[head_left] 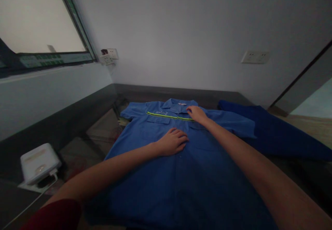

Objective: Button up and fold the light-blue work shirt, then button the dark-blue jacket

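Note:
A blue short-sleeved work shirt (pixel 155 174) lies spread out front side up, its collar toward the wall. A yellow-green stripe crosses the chest, with pale lettering above it. My left hand (pixel 173 141) rests flat on the middle of the shirt front, fingers stretched out beside the button line. Farther up, my right hand (pixel 196 114) touches the shirt just below the collar, on the right side. Its fingers are curled and pinched together; whether fabric is caught between them is too small to tell.
A darker blue folded cloth (pixel 275 130) lies at the right, partly under the shirt's sleeve. On the left stands a white box-shaped device (pixel 40 162) with a white cable. The dark table (pixel 103 102) meets the walls, which carry sockets (pixel 255 57); a window is at the left.

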Motion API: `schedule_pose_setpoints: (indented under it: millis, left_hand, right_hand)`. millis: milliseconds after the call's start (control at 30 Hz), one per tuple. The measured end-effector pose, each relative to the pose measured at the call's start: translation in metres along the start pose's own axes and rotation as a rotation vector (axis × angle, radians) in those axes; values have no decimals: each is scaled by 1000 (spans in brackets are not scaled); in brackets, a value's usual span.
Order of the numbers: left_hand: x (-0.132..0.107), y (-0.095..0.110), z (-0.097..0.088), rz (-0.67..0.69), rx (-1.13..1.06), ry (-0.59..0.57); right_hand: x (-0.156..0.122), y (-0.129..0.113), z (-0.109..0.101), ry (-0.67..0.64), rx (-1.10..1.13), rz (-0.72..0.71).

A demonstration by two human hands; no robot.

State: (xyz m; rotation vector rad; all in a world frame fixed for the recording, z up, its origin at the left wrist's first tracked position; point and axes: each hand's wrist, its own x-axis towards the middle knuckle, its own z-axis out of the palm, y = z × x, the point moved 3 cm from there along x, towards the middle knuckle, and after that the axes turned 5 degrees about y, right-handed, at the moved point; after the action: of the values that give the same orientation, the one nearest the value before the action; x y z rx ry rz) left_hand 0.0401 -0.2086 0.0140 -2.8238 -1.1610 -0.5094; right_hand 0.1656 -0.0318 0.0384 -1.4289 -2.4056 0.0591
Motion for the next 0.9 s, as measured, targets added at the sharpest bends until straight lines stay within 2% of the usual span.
schedule_pose_setpoints:
  millis: [233,500,700,900]
  left_hand:
    - [-13,10,-2,61,-105,20]
    - [-27,14,12,164,-217,12]
    - [-27,10,15,177,-222,3]
    - [-27,10,12,172,-190,3]
  right_hand:
    - [71,16,4,5,-79,108]
    - [139,20,47,-23,-73,212]
    - [169,28,75,-77,-45,241]
    - [183,37,88,-133,17,275]
